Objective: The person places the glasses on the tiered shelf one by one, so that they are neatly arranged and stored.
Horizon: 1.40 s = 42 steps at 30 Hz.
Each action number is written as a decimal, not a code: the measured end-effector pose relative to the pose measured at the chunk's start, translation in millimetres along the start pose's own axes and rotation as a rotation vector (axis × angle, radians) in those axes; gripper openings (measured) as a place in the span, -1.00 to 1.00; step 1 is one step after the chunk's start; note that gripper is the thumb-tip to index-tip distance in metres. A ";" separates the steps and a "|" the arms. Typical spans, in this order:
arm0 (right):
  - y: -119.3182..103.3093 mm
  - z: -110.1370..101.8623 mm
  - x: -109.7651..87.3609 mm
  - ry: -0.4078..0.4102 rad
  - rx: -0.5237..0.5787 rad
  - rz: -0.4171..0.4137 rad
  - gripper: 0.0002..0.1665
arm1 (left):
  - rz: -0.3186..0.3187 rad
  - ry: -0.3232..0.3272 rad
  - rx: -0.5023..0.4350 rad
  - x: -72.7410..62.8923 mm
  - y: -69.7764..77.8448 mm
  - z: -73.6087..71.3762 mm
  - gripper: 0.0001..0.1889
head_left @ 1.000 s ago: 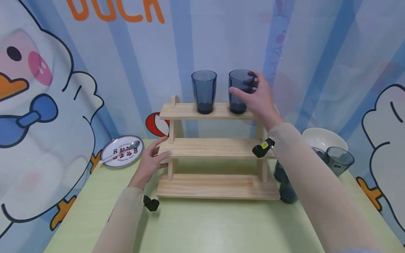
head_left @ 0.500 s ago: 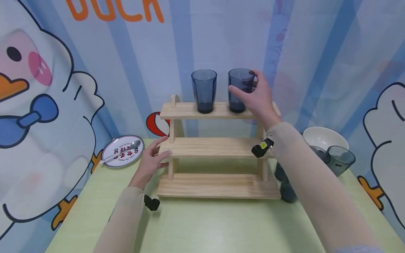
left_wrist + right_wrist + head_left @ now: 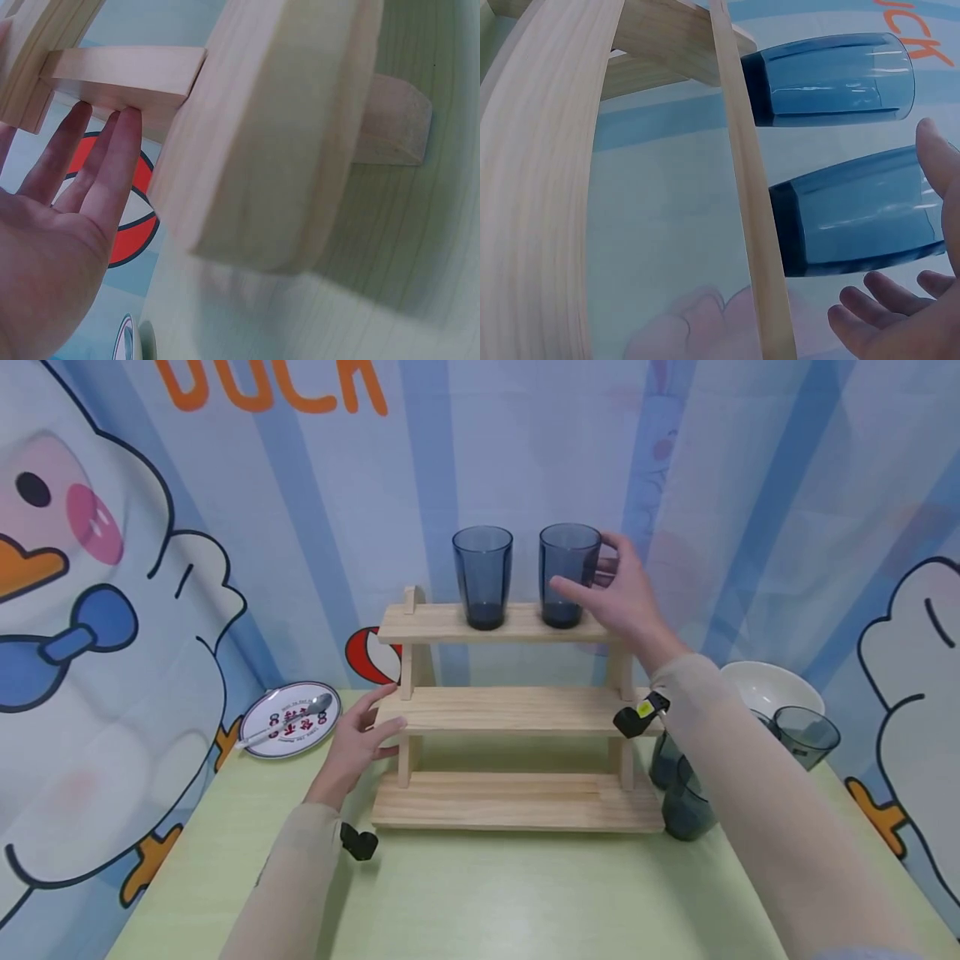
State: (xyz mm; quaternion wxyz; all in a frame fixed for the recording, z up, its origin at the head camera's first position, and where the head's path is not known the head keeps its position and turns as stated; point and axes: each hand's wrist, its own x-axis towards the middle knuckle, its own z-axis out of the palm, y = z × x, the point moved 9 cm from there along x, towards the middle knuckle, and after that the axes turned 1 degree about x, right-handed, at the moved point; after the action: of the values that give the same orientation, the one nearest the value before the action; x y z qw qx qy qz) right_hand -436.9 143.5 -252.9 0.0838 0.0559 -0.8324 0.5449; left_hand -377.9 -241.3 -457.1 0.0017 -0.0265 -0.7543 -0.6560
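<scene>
A three-tier wooden display stand (image 3: 510, 710) stands on the table. Two blue tinted drinking glasses stand upright on its top shelf, a left glass (image 3: 483, 578) and a right glass (image 3: 562, 597). My right hand (image 3: 626, 597) is beside the right glass. In the right wrist view, its thumb (image 3: 934, 150) and spread fingers (image 3: 877, 307) are apart around that glass (image 3: 862, 214). My left hand (image 3: 356, 747) holds the stand's left end at the middle shelf, thumb at the board's front edge. The left wrist view shows its fingertips (image 3: 129, 116) against the wooden upright (image 3: 127, 71).
At the left lies a printed plate (image 3: 292, 743) with a spoon (image 3: 318, 703) on it. Right of the stand are several more tinted glasses (image 3: 806, 731), partly behind my right forearm, and a white bowl (image 3: 772, 685). A duck-print curtain (image 3: 510, 443) hangs behind the table.
My right hand has loosened from the right glass and shifted slightly right, with thumb and fingers opened. The glass stays on the top shelf. My left hand has not moved.
</scene>
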 end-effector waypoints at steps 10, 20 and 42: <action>9.8 -9.3 -7.8 -0.050 0.026 -0.033 0.24 | -0.006 0.002 0.000 -0.2 0.2 0.6 -0.33; 14.6 -27.7 -26.6 -0.083 0.041 -0.095 0.16 | -0.013 0.005 0.003 -0.9 1.2 0.1 -0.32; 60.1 -91.8 -103.0 -0.097 -0.136 -0.140 0.00 | -0.027 0.002 -0.012 1.3 -1.0 0.2 -0.30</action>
State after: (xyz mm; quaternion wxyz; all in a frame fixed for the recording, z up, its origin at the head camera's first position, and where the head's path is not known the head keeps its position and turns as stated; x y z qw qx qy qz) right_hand -339.9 251.9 -291.5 0.0847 0.1343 -0.8647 0.4766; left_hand -379.2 -241.2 -458.1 -0.0065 -0.0157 -0.7507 -0.6604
